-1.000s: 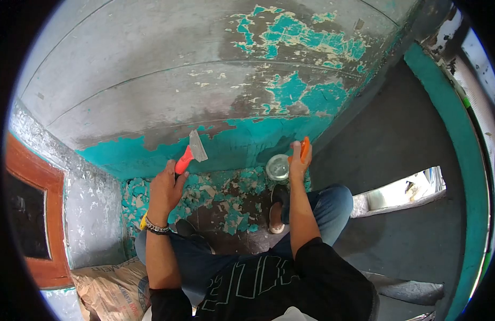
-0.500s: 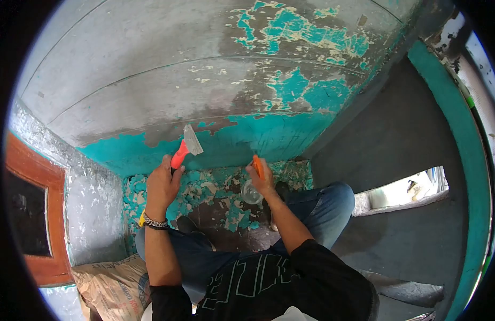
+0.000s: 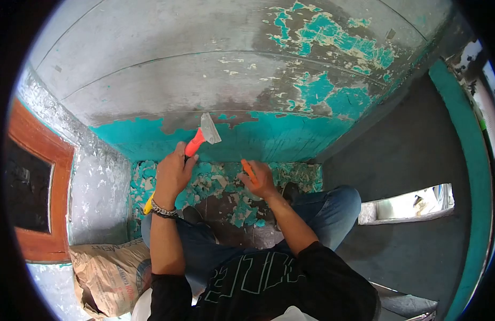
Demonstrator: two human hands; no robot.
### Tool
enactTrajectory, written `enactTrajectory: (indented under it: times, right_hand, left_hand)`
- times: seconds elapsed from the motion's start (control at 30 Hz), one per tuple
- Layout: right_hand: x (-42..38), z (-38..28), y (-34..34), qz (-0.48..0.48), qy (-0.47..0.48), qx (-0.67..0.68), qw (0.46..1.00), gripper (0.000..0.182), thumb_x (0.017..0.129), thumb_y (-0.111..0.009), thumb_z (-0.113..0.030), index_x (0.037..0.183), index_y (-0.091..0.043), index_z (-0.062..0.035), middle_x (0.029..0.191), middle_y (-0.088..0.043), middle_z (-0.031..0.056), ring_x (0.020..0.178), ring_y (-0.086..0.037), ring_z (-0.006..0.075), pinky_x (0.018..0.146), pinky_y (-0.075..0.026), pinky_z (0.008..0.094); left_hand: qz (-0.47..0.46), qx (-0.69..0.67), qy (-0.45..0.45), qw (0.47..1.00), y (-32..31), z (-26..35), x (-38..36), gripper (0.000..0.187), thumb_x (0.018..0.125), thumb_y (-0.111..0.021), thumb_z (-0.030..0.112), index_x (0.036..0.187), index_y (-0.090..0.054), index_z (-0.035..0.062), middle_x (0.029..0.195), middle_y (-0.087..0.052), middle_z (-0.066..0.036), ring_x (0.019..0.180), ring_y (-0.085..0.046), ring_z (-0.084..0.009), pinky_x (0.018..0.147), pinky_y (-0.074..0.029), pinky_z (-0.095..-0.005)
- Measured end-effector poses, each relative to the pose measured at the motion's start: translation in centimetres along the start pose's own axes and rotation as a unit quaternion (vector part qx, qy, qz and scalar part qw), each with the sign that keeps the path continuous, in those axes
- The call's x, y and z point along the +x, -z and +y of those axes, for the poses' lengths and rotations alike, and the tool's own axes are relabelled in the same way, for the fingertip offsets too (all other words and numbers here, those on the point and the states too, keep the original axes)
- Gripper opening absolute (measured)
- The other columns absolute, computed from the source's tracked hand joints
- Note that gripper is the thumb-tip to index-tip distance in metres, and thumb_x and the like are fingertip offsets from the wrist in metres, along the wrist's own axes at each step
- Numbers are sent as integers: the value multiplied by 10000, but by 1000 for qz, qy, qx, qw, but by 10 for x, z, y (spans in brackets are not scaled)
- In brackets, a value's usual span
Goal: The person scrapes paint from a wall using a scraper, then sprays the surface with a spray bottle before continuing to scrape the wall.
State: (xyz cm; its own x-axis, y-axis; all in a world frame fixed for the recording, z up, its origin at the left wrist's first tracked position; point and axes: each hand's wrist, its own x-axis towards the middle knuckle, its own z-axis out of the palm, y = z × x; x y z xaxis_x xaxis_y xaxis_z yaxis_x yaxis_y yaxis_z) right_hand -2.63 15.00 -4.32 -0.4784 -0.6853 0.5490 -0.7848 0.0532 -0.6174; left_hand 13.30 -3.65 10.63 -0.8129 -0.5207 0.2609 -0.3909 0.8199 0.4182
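My left hand (image 3: pixel 172 170) is closed round the red handle of a paint scraper (image 3: pixel 210 129). Its wide metal blade points up, in front of the turquoise band low on the wall (image 3: pixel 269 134). To the right, my right hand (image 3: pixel 260 180) grips a slim tool with an orange handle (image 3: pixel 248 171). That tool tilts up and left toward the scraper, and its thin tip is too faint to name. Peeled paint flakes (image 3: pixel 215 179) lie thick on the floor below both hands.
My bent knees and shoes (image 3: pixel 290 193) frame the floor area. A paper cement sack (image 3: pixel 111 278) stands at lower left, by a brown-framed door or window (image 3: pixel 57 198). At right is a dark grey wall (image 3: pixel 402 144) with a slot-like opening (image 3: pixel 413 205).
The view has shifted, so the wall sits further right. My right hand has moved left toward the scraper, tilting the orange-handled tool leftward. A clear round container beneath it is now mostly hidden.
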Motion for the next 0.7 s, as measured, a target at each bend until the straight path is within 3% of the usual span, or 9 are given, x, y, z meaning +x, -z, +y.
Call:
enactTrajectory:
  times: [0.03,0.1,0.23,0.3,0.43,0.5,0.53,0.6,0.7]
  right_hand:
    - [-4,0,-2,0,2,2,1000,363,800,-678,-278,1058,-550,-58,861,-594,109,732,-574,322,634,-452,367]
    - [-11,5,-6,79,-246,102,961,379,819,-657,-268,1104,-523,-56,856,-585,101,744,-572,302,660,-444,361]
    - [-13,35,9,204,-235,162,936,353,844,-623,-291,1071,-518,-43,820,-563,92,728,-555,271,671,-434,358]
    - [-25,63,14,266,-340,137,891,297,853,-618,-278,995,-522,-35,763,-529,33,562,-484,126,473,-395,279]
    - [-56,113,14,253,-406,56,876,301,851,-620,-282,990,-519,-35,765,-521,31,552,-468,115,448,-375,254]
    - [-57,102,22,269,-432,73,858,373,840,-614,-376,981,-545,-38,828,-564,104,740,-558,272,691,-439,398]
    - [-55,94,25,271,-434,74,856,373,840,-614,-376,981,-545,-38,828,-564,104,740,-558,272,691,-439,398]
    - [-42,66,34,201,-303,67,929,406,835,-620,-376,1048,-554,-36,882,-585,124,783,-577,278,710,-449,390]
    - [-33,55,38,109,-346,11,932,418,835,-631,-346,1097,-547,-31,921,-599,122,811,-589,252,714,-458,364]
  left_hand:
    - [-15,4,9,1000,2,1,0,250,846,-593,241,927,-467,41,708,-590,-184,684,-579,-390,568,-431,-463]
    - [-17,17,11,1000,0,-6,-2,252,845,-594,243,929,-467,42,706,-590,-183,683,-579,-391,568,-432,-464]
    - [-19,25,-5,1000,1,-9,-6,260,842,-595,250,936,-467,44,705,-590,-182,685,-579,-392,568,-432,-466]
    - [-26,20,-1,999,2,-8,-4,258,843,-595,248,935,-467,44,707,-591,-184,688,-579,-393,569,-431,-468]
    - [-25,12,-4,1000,0,-8,-4,256,841,-595,243,929,-467,40,712,-591,-190,696,-579,-398,572,-429,-470]
    - [-33,11,-2,999,0,-7,-4,256,840,-597,241,929,-467,39,714,-590,-193,698,-579,-398,574,-428,-471]
    - [-38,11,2,999,1,-7,-4,256,838,-598,239,928,-468,37,715,-589,-195,700,-578,-399,577,-427,-472]
    - [-41,10,3,999,1,-4,-3,258,837,-600,236,931,-467,36,720,-589,-196,704,-578,-399,579,-427,-471]
    - [-40,0,2,999,-2,-2,-1,260,835,-602,231,934,-465,34,731,-589,-198,711,-578,-399,581,-426,-471]
